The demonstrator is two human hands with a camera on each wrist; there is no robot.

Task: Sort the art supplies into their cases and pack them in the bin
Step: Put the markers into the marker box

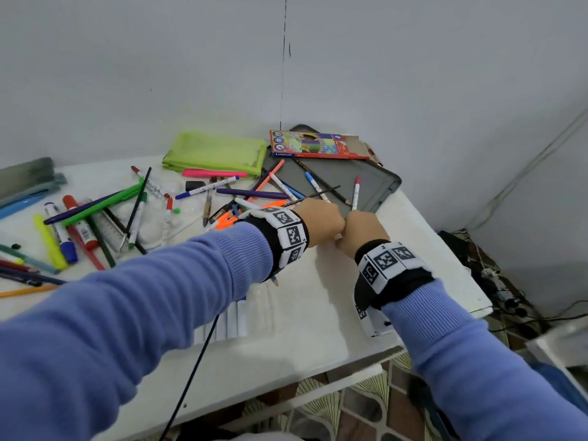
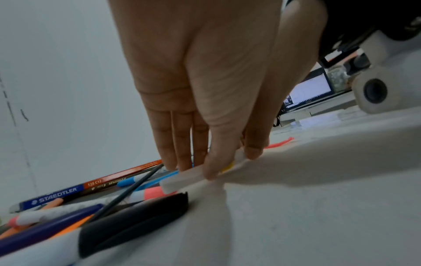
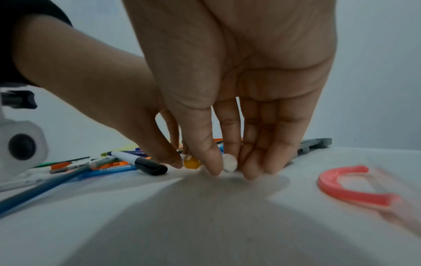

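My two hands meet at the middle of the white table (image 1: 318, 297), just in front of a grey tray (image 1: 375, 186). My left hand (image 1: 323, 219) (image 2: 196, 171) pinches a white marker (image 2: 180, 180) with a yellow end (image 3: 192, 162) between thumb and fingers, low on the table. Right beside it, my right hand (image 1: 361, 229) (image 3: 231, 171) pinches a white-ended marker (image 3: 230, 162). From the head view both markers are hidden under the hands. A red Staedtler pencil box (image 1: 318, 144) lies on the tray's far edge. A lime green pouch (image 1: 216, 152) sits to its left.
Loose pens, markers and pencils (image 1: 95, 218) are scattered over the left half of the table and onto the tray. A clear sleeve with white markers (image 1: 235, 316) lies under my left forearm. A pink-rimmed clear plastic piece (image 3: 341, 187) lies right of my right hand. The table's right edge (image 1: 461, 265) is close.
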